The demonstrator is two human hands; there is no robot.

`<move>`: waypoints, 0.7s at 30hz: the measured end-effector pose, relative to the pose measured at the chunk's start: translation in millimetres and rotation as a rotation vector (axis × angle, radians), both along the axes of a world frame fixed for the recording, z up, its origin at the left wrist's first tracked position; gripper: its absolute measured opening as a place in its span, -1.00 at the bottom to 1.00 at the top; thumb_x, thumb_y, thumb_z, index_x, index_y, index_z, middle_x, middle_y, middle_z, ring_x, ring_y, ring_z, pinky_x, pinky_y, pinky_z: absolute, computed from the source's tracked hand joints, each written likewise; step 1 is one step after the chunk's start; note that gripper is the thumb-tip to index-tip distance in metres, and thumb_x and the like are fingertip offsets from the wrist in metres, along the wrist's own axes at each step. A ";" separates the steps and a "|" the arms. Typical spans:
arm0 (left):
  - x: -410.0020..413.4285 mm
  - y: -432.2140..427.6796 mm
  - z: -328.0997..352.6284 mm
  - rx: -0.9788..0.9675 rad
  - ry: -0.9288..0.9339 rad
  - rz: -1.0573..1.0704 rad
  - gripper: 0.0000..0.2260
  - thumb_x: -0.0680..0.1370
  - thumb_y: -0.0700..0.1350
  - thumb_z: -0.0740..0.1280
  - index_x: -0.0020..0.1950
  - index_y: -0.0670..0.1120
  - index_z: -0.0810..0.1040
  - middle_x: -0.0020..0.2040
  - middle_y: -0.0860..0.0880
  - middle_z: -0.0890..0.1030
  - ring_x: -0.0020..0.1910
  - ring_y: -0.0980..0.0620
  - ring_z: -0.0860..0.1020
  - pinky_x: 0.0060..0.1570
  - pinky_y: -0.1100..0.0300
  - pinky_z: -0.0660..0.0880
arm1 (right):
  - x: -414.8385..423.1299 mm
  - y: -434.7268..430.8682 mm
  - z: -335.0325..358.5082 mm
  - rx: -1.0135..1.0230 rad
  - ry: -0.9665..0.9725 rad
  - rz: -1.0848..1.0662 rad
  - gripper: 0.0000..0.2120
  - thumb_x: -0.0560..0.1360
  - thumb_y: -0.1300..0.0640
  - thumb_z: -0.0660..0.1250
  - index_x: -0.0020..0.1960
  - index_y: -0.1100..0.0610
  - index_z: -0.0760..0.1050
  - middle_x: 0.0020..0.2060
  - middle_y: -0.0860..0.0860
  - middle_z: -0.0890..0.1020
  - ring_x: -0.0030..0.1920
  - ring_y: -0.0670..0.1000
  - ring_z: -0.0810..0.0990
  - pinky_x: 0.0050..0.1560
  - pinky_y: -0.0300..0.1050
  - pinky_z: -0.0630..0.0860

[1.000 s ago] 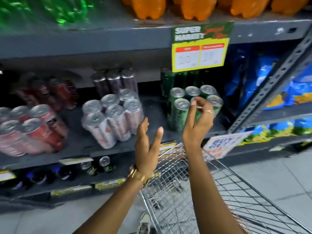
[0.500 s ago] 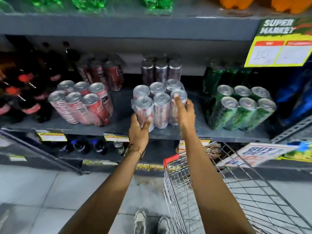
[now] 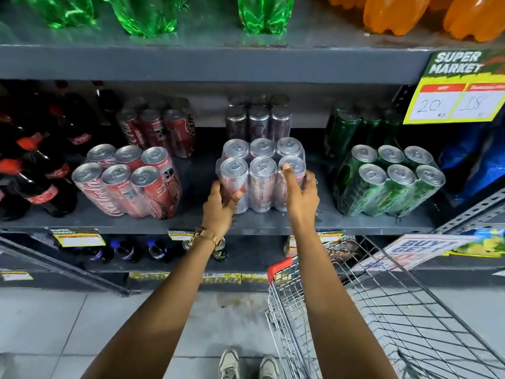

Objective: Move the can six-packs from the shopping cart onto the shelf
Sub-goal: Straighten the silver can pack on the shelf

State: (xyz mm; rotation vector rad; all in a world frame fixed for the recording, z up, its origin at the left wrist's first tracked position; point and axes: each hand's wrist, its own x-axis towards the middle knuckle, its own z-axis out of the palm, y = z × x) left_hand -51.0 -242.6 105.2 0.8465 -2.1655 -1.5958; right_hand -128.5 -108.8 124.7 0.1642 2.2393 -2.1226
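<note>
Both my hands, left hand (image 3: 218, 206) and right hand (image 3: 302, 194), now clasp the shrink-wrapped silver can six-pack (image 3: 262, 176); green six-pack (image 3: 388, 181), released, at three o'clock.

Green bottles (image 3: 147, 15) and orange bottles (image 3: 396, 12) line the top at twelve o'clock. Dark cola bottles (image 3: 35, 160) stand at nine. A yellow price sign (image 3: 459, 88) hangs at two.

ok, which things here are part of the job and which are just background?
In the job:
silver six-pack, held by left hand and right hand
red six-pack
green six-pack
shelf
cart

Background:
green bottles
orange bottles
cola bottles
price sign
</note>
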 end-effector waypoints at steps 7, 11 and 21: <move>5.2 6.6 -6.4 0.012 0.036 0.009 -0.52 0.50 0.00 0.36 0.34 -0.14 0.34 0.25 -0.15 0.59 0.20 -0.13 0.57 0.12 -0.18 0.56 | 0.9 6.1 -0.4 0.034 0.026 0.016 -0.57 0.49 -0.17 0.34 0.24 0.06 0.51 0.02 -0.09 0.60 0.03 -0.08 0.54 -0.04 -0.34 0.39; 2.4 3.4 -6.5 0.012 0.039 -0.004 -0.53 0.51 0.00 0.35 0.35 -0.13 0.34 0.25 -0.14 0.59 0.20 -0.16 0.57 0.14 -0.18 0.55 | 0.9 4.1 -1.5 0.046 0.036 0.010 -0.59 0.50 -0.17 0.33 0.24 0.04 0.50 0.00 -0.12 0.57 0.04 -0.08 0.52 0.04 -0.27 0.36; 2.3 -2.4 -6.0 -0.052 0.031 -0.043 -0.52 0.51 -0.01 0.35 0.37 -0.15 0.34 0.22 -0.17 0.61 0.14 -0.19 0.60 0.14 -0.10 0.55 | 5.9 -1.2 0.9 0.085 0.044 -0.025 -0.57 0.49 -0.19 0.31 0.23 0.05 0.51 0.03 -0.07 0.58 0.17 0.03 0.55 0.14 -0.14 0.37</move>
